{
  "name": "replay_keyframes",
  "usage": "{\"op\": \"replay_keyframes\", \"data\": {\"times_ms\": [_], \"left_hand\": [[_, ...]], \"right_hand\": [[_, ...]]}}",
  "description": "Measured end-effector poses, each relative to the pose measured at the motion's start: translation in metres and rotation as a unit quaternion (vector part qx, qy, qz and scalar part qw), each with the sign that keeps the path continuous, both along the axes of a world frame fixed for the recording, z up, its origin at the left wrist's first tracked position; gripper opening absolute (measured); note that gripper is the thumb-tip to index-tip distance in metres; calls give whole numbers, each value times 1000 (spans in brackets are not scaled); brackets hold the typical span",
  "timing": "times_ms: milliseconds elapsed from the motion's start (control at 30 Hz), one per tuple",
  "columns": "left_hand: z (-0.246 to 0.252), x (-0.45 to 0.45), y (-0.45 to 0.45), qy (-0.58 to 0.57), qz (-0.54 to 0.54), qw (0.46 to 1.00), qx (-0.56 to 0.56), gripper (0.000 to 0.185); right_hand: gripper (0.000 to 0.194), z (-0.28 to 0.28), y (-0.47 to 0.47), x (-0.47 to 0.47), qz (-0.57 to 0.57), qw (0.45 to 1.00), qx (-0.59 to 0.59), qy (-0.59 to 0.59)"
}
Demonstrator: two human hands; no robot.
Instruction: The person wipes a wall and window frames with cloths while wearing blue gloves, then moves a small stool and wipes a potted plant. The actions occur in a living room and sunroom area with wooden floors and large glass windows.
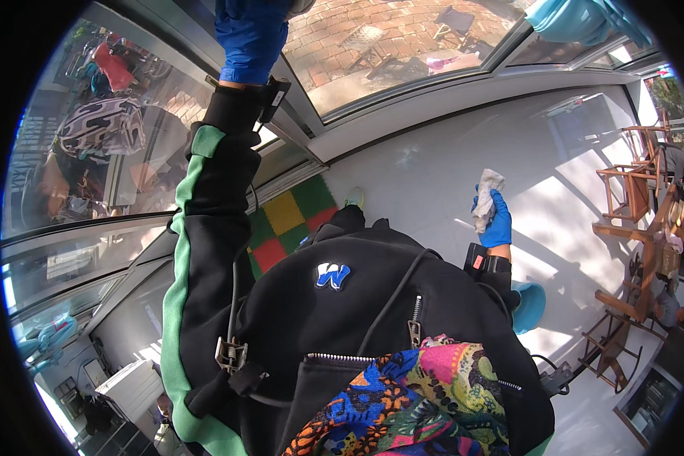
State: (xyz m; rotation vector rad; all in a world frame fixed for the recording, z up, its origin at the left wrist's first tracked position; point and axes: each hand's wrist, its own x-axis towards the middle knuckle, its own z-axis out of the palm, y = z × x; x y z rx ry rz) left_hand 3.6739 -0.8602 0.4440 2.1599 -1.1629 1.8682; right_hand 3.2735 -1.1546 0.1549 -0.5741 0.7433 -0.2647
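Observation:
My left hand, in a blue rubber glove, reaches up to the top edge of the view beside a grey metal window frame. Part of a pale thing shows by its fingers, cut off by the picture's edge; whether the hand holds it is hidden. Lower on the right, my right hand, also blue-gloved, grips a crumpled, damp-looking whitish cloth. Large glass panes stand before me, with brick paving behind them.
Wooden chairs and stools stand at the right. Green, red and yellow mats lie by my foot on the pale floor. Light-blue curtains hang tied at the upper right. A white cabinet is at lower left.

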Motion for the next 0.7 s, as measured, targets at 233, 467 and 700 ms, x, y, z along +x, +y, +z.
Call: {"op": "replay_keyframes", "data": {"times_ms": [233,467,700], "left_hand": [[-184,47,-14,192,-14,965,181,42],[-377,81,5,443,-181,834,276,28],[-417,101,-42,261,-88,760,589,24]], "right_hand": [[41,19,-10,78,-61,998,-19,28],[38,8,-21,97,-82,993,-32,74],[39,-16,-65,77,-135,989,-6,56]]}}
